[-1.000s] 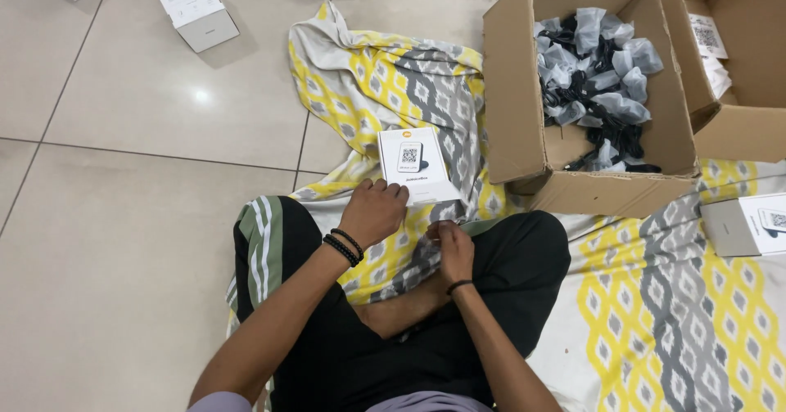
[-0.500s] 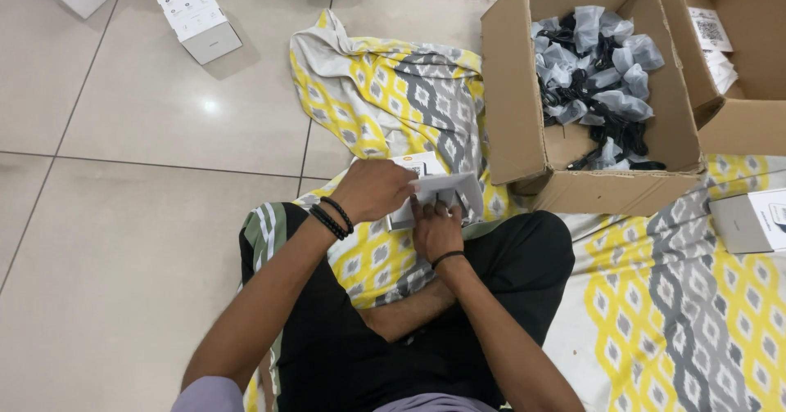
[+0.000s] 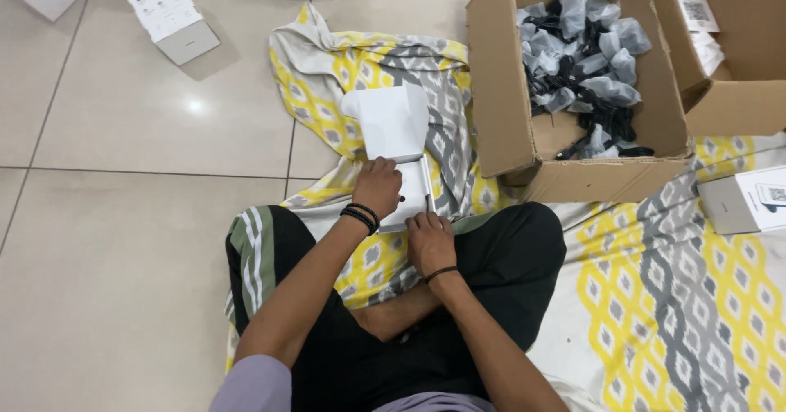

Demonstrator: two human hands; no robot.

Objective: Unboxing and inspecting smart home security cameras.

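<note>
Head view: the small white box point(image 3: 407, 184) now lies open between the knees, its lid flap standing up toward twelve o'clock, where half a second ago it was still shut under the fingers. So the opening is done and the inside is exposed. The left hand point(image 3: 377, 184) presses down on the box's left edge, fingers curled over it; the right hand point(image 3: 431, 240) pinches the near right corner at five o'clock. At two o'clock the cardboard carton point(image 3: 499, 126) holds bagged black items. Hard to make out: what sits inside the white box, since the left hand covers it, and the small dark spot beside that hand.
</note>
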